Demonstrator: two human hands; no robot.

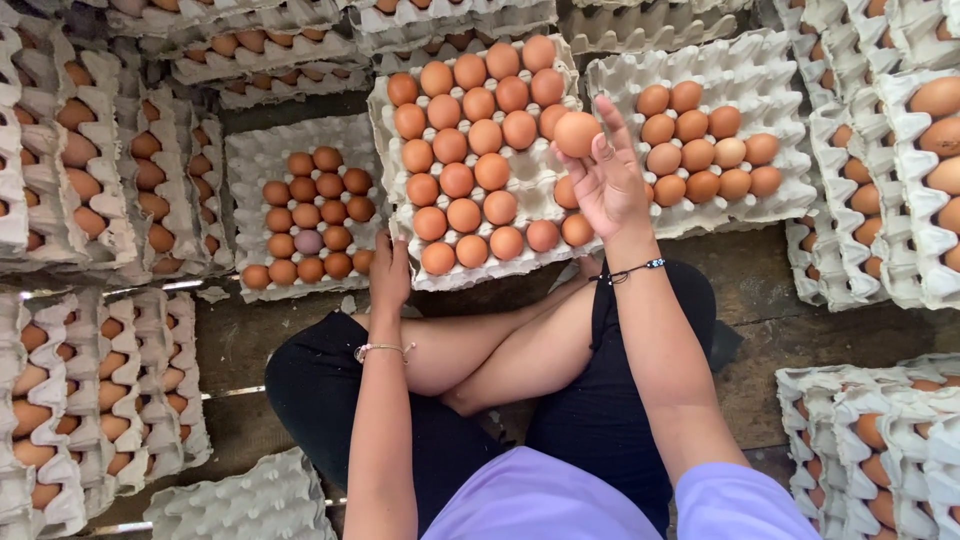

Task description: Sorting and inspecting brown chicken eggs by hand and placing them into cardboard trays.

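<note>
My right hand is raised over the middle egg tray and holds one brown egg at its fingertips. That grey pulp tray is almost full of brown eggs. My left hand rests at the tray's near left corner, fingers curled on its edge. I sit cross-legged on a wooden floor with the tray in front of my knees.
A tray to the left holds smaller brown eggs and one pale one. A partly filled tray lies to the right. Stacks of filled trays stand at the left, the right and the back. An empty tray lies at the lower left.
</note>
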